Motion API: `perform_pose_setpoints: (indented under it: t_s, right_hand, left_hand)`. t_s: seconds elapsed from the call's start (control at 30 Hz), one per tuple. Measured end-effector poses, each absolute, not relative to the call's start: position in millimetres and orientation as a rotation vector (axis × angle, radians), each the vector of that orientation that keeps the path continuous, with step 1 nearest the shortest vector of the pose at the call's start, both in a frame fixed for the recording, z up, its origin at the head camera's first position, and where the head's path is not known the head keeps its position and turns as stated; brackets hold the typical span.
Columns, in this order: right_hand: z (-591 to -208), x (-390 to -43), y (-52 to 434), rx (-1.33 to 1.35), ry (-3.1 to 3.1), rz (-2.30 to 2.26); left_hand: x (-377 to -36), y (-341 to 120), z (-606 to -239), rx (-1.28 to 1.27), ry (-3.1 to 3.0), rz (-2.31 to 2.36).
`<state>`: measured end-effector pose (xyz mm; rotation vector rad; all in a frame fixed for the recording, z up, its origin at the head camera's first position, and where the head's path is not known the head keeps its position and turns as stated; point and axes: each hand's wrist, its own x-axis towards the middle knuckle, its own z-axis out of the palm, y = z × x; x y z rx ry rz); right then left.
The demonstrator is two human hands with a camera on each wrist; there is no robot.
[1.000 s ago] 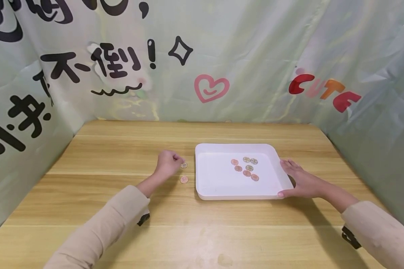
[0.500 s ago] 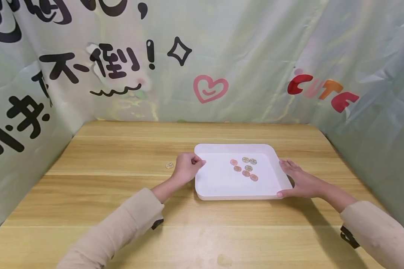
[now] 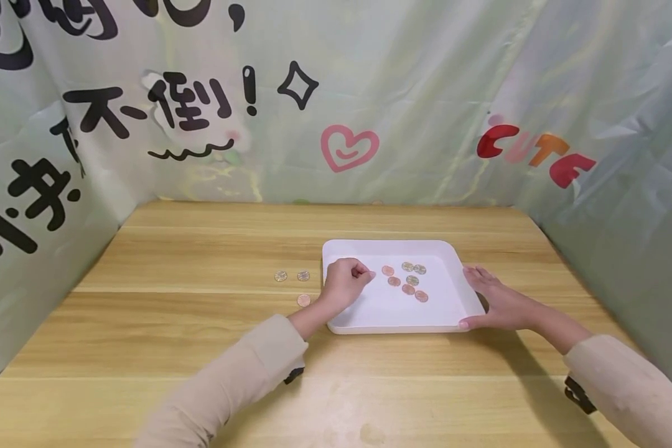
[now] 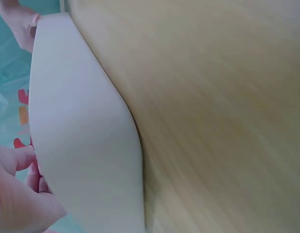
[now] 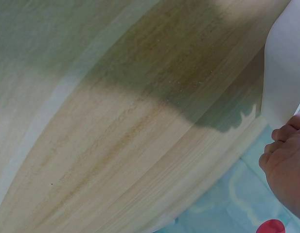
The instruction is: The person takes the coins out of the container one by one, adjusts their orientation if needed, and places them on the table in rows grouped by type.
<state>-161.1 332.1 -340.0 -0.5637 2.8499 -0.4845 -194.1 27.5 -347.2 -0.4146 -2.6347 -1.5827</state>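
In the head view my left hand (image 3: 345,283) hangs over the left half of the white tray (image 3: 392,316), thumb and fingertips pinched on what seems to be a coin, almost wholly hidden by the fingers. The left wrist view has that hand (image 4: 23,199) above the tray's wall (image 4: 86,121). My right hand (image 3: 501,303) holds the tray's right end, thumb at the front corner and fingers along the side. Several copper and brass-coloured coins (image 3: 412,280) lie in the tray. Left of it, two brass-coloured coins (image 3: 280,275) and a copper-coloured coin (image 3: 303,300) lie on the table.
The tray stands on a wooden table (image 3: 201,249). A pale printed cloth (image 3: 425,93) with lettering and a pink heart (image 3: 350,148) hangs behind and at both sides. Black straps (image 3: 579,395) show below the sleeve cuffs.
My left hand has moved right, from beside the table coins across the tray's left rim to above its inside, uncovering coins behind it. The right hand stays on the tray.
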Motion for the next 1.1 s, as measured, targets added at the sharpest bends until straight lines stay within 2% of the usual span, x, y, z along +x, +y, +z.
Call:
perform_pose_setpoints:
  t_s: [0.4, 1.1]
  right_hand:
    - [-341.4, -161.8, 331.4, -0.542, 2.842, -0.488]
    - [-338.1, -161.4, 332.6, -0.54, 2.832, -0.497]
  left_hand:
    - [-202.9, 69.4, -357.1, -0.351, -2.612, -1.705]
    - [-203.5, 119.0, -358.5, 0.118, -2.955, -1.492]
